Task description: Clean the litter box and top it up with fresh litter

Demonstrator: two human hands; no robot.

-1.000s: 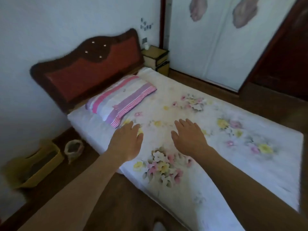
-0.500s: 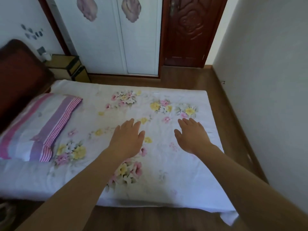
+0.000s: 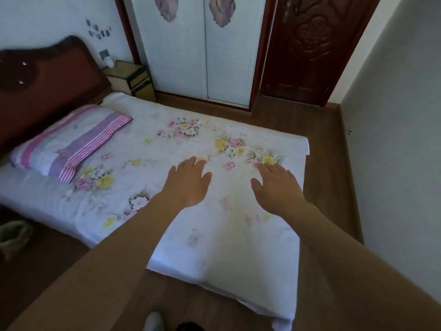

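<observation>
My left hand [image 3: 188,182] and my right hand [image 3: 278,187] are stretched out side by side, palms down and fingers straight, above a bed with a white flowered sheet [image 3: 214,235]. Neither hand holds anything. No litter box shows in this view. A pale open bag [image 3: 12,235] sits on the floor at the far left edge, partly cut off.
A striped pillow [image 3: 71,144] lies by the dark red headboard [image 3: 47,89]. A small bedside cabinet [image 3: 132,78] stands in the corner. White wardrobe doors [image 3: 202,51] and a dark wooden door [image 3: 307,46] are at the back. A white wall [image 3: 393,139] runs along the right, with wooden floor [image 3: 329,163] beside the bed.
The view has swung right and then slightly back left; the yellow box on the floor seen a second ago is out of view. Both hands stay flat and empty.
</observation>
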